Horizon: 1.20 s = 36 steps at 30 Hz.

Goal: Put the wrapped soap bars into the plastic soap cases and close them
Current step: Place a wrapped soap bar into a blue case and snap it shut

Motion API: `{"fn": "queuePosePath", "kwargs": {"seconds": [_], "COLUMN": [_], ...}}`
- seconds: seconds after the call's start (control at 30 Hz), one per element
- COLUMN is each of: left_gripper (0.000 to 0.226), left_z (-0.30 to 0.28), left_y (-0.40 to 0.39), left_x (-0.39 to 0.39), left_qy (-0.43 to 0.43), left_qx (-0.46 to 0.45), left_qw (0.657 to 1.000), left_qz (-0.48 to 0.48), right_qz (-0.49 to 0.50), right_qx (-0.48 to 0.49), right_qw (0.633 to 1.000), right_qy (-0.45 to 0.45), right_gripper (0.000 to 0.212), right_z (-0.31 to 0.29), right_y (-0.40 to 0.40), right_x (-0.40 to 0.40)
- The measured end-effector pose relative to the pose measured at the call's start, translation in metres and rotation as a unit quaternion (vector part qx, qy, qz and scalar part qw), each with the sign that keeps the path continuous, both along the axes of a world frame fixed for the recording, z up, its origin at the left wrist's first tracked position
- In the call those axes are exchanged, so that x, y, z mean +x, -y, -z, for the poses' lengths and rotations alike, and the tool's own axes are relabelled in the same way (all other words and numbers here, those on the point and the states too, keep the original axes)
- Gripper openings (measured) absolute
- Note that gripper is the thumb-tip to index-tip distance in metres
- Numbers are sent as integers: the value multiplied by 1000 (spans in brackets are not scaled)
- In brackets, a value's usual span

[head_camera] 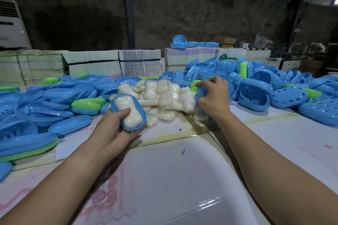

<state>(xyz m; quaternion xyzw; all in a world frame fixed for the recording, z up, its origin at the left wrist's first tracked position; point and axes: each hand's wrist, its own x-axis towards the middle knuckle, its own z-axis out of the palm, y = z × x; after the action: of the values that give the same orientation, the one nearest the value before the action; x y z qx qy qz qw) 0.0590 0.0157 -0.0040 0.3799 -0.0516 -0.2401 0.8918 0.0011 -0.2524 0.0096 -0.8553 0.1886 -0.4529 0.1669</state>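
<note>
Head view: one wrapped soap bar (pixel 130 111) is already seated in a blue case base (pixel 128 113), held up over the near table edge by the left hand (pixel 117 129), fingers curled under the base and thumb pressed on the bar. No lid is fitted yet, so this case is judged half done. A blue perforated lid (pixel 202 92) is pinched by the right hand (pixel 213 97) at the right edge of the soap pile (pixel 161 98); closing is probably next. Many wrapped bars are left in that pile at table centre. Loose blue and green bases are heaped far left (pixel 45 100), perforated lids far right (pixel 274 87). A few closed green-and-blue cases (pixel 86 105) are seen left of the pile. Most of the job is judged outstanding.
</note>
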Motion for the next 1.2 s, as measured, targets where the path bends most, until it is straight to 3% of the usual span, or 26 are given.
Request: {"fn": "queuePosePath", "kwargs": {"seconds": [0.13,0.27,0.33,0.47,0.53,0.6,0.7,0.8,0.87,1.0,1.2], "left_gripper": [43,42,39,35,37,41,44,43,43,43,53], "left_z": [3,4,5,4,3,3,4,3,4,2,-6], "left_y": [-1,1,3,7,8,9,12,15,16,14,5], "left_x": [1,2,2,-4,-7,-11,-16,-19,-19,-18,-19], "left_qy": [-5,-8,-12,-43,-59,-53,-44,-38,-43,-45,-36], "left_qx": [2,-2,-3,-19,-30,-32,-37,-34,-31,-41,-92], "left_qw": [1000,1000,1000,998,996,994,991,991,991,991,985], "left_qz": [4,6,8,33,61,93,117,123,119,115,141], "right_qz": [-49,-129,-195,-392,-440,-464,-447,-366,-309,-303,-369], "right_qx": [81,253,385,617,641,614,556,408,306,250,344], "right_qw": [981,914,846,637,603,626,697,833,886,896,845], "right_qy": [167,291,312,244,176,124,67,-75,-164,-207,-177], "right_gripper": [47,45,41,32,32,38,51,49,53,64,55], "right_z": [-8,-21,-26,-26,-19,-11,-3,9,14,18,17], "right_y": [-4,-14,-23,-54,-72,-87,-102,-112,-112,-108,-109], "right_x": [-5,-13,-15,-9,-3,2,6,10,13,14,9]}}
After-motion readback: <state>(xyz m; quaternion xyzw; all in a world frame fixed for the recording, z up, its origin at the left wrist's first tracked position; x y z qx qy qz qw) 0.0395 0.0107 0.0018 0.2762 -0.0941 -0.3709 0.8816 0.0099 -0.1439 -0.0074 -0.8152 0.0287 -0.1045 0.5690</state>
